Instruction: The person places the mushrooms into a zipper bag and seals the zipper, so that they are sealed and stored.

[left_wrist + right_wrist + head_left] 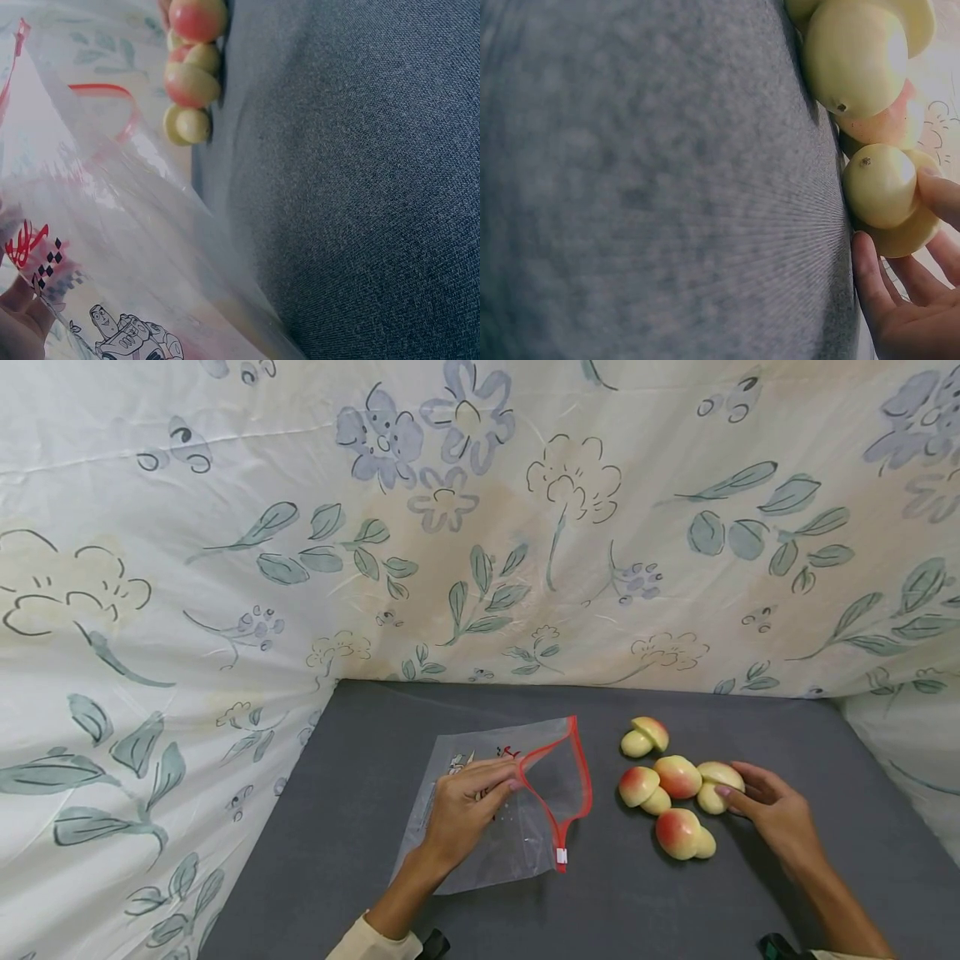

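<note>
In the head view my left hand (459, 810) pinches a clear slider zip bag (528, 843) by its upper side. The bag's red-edged mouth gapes toward the right, with a white slider at its near corner. Printed cartoon figures show on the plastic in the left wrist view. At the right, my right hand (783, 822) holds a pale yellow toy mushroom (711, 795) between thumb and fingers. That mushroom sits on the table beside a red-and-yellow one (678, 777). In the right wrist view the thumb and fingers (866, 259) curl about the held mushroom (881, 187).
Several more toy mushrooms lie close by: one (645, 737) farther back, one (639, 788) nearer the bag, one (681, 835) in front. They stand on a dark grey table (360, 760). A floral cloth (487, 527) hangs behind and along the sides.
</note>
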Demonstrator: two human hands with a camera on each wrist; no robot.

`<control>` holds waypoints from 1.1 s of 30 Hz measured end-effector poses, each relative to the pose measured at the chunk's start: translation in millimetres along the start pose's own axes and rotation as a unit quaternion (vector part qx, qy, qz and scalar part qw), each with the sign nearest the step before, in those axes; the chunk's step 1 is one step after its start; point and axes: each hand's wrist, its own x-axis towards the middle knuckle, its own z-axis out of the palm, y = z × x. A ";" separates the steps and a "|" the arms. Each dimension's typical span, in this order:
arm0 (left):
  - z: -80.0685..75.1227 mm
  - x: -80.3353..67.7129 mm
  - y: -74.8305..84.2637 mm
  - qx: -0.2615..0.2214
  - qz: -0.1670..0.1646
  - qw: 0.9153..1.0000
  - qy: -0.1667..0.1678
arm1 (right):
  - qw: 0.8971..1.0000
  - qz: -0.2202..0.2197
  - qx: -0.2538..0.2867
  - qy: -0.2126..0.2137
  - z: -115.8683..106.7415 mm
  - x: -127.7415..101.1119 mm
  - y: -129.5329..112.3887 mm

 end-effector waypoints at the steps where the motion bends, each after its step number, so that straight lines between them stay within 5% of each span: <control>1: 0.0 -0.1 -0.1 0.000 0.003 1.000 0.001 | 1.000 0.002 0.006 -0.001 0.0 -0.2 -0.2; 10: 0.3 -0.1 -0.5 -0.003 0.014 1.000 0.002 | 0.997 0.031 -0.064 0.001 -0.7 -2.3 -0.9; 19: 0.3 -0.5 -1.0 -0.005 0.011 1.000 0.002 | 0.998 0.045 -0.053 -0.003 -2.9 -8.8 -1.5; 33: 1.7 -0.1 -1.6 0.003 0.022 1.000 0.008 | 0.997 0.020 0.075 -0.006 -7.3 -16.6 -9.0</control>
